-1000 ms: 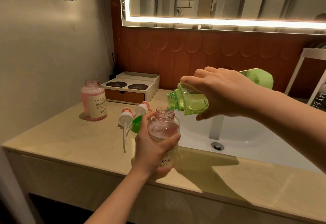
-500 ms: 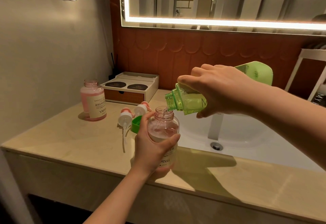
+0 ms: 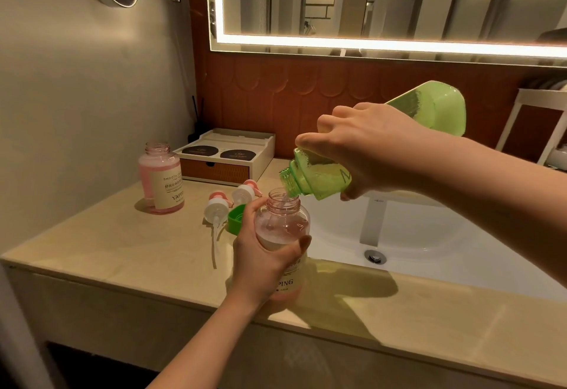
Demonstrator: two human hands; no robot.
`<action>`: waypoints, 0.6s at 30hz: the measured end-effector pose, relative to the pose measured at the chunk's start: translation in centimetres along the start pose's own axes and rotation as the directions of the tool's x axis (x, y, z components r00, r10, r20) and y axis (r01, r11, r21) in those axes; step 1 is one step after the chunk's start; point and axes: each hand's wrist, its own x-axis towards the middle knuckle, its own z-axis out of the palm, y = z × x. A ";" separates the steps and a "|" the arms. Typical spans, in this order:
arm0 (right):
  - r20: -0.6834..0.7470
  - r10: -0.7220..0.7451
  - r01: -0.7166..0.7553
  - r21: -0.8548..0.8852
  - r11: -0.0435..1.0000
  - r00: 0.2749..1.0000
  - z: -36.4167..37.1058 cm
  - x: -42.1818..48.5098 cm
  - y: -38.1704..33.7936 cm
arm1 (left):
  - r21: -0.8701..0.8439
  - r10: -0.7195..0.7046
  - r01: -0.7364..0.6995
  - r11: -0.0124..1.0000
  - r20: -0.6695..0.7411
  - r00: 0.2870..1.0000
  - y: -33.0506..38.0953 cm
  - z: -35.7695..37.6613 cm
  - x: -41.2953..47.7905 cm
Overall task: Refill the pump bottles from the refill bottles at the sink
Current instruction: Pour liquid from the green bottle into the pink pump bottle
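My left hand (image 3: 260, 263) grips a clear pink pump bottle (image 3: 283, 229) without its pump, standing on the counter's front part. My right hand (image 3: 371, 152) holds a green refill bottle (image 3: 316, 178) tilted steeply, its open neck just above the pink bottle's mouth. A thin stream of liquid runs into the pink bottle. A second pink bottle (image 3: 161, 178), also open and nearly full, stands at the left by the wall. Two pump heads (image 3: 228, 201) and a green cap (image 3: 235, 218) lie on the counter between the bottles.
The white sink basin (image 3: 414, 235) with its tap (image 3: 372, 223) and drain lies right of the bottle. A white box with a drawer (image 3: 228, 158) stands against the back wall. A lit mirror hangs above. A white rack (image 3: 534, 131) is at the far right.
My right hand has tipped the green refill bottle further, its base higher and its neck lower. Liquid now flows into the pink bottle. My left hand has stayed put.
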 end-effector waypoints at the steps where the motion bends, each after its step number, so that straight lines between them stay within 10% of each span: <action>1: 0.002 -0.006 0.006 -0.010 1.000 1.000 -0.2 0.1 0.0 | 0.004 0.001 -0.001 1.000 -0.001 1.000 0.0 0.0 0.0; 18: 0.006 -0.146 0.143 -0.246 0.959 0.989 -2.1 1.4 -1.3 | -0.111 -0.101 0.104 0.988 0.032 0.994 0.3 0.2 0.1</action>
